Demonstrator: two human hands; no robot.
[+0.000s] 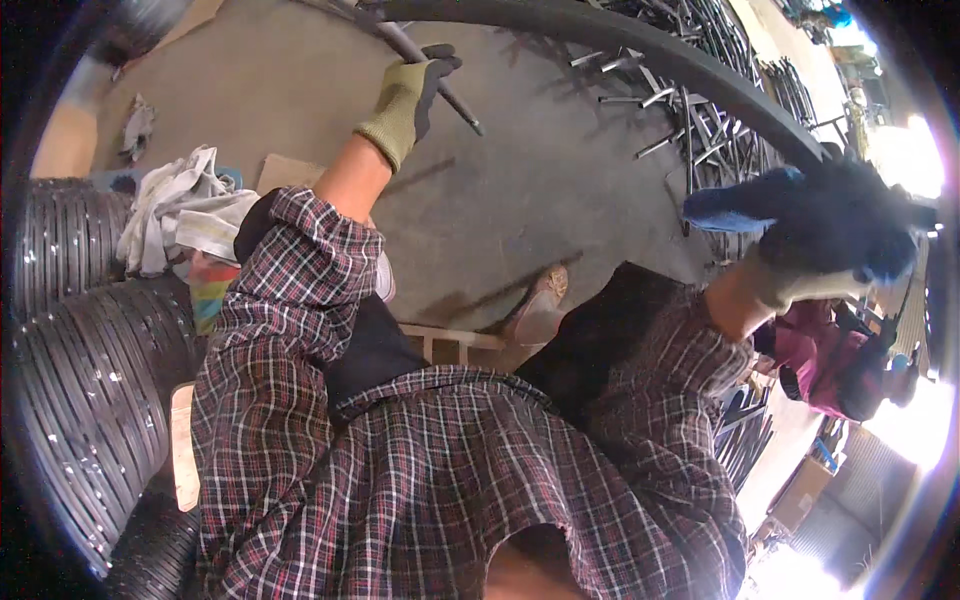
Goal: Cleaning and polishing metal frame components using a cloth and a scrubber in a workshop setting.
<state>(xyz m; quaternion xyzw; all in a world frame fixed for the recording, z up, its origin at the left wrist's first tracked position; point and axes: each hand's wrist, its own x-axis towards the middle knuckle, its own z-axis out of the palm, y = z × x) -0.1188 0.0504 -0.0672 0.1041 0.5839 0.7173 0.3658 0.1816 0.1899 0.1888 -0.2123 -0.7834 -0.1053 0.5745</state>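
Note:
My left hand, in an olive knitted glove with a dark palm, is raised at the upper left. Its fingers are wrapped round a thin grey metal rod, which slants down to the right past the hand. A thick dark bar crosses the top of the view, looking curved, and runs down toward my right hand. That hand wears a dark blue glove with a pale cuff. Its thumb sticks out to the left, while the fingers are dark and blurred beside the bar's end. Whether they grip the bar cannot be made out.
Several dark metal tubes lie heaped on the floor at the far right. Large black ribbed coils stand close at my left, with pale cloths on them. Maroon clothing, perhaps a person's, and a cardboard box are at the right.

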